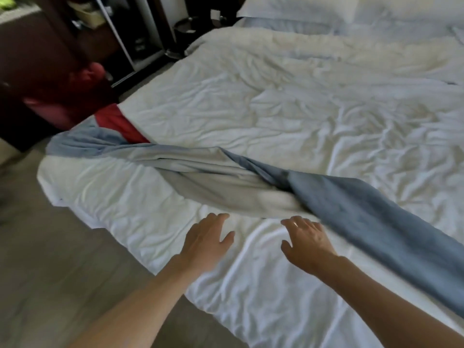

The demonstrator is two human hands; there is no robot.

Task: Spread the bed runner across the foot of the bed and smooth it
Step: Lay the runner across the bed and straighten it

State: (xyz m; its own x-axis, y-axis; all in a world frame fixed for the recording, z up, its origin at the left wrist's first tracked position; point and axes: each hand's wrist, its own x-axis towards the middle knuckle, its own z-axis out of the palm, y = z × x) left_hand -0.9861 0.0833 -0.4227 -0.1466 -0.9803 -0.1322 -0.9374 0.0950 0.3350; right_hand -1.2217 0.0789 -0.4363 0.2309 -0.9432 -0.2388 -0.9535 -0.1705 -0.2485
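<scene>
A blue-grey bed runner (351, 207) lies bunched and twisted in a long band across the foot of the bed (276, 116), running from the left corner to the lower right edge. Its pale grey underside (190, 172) shows in the middle stretch. My left hand (206, 239) hovers just short of the twisted part, fingers apart and holding nothing. My right hand (306, 237) is beside it, fingers spread, fingertips at the runner's near edge, with nothing gripped.
A wrinkled white duvet (301, 71) covers the bed, with pillows (313, 8) at the head. A red cloth (118, 121) lies at the left corner, partly under the runner. Dark furniture (37, 59) and a wardrobe stand at the left, above wooden floor (50, 272).
</scene>
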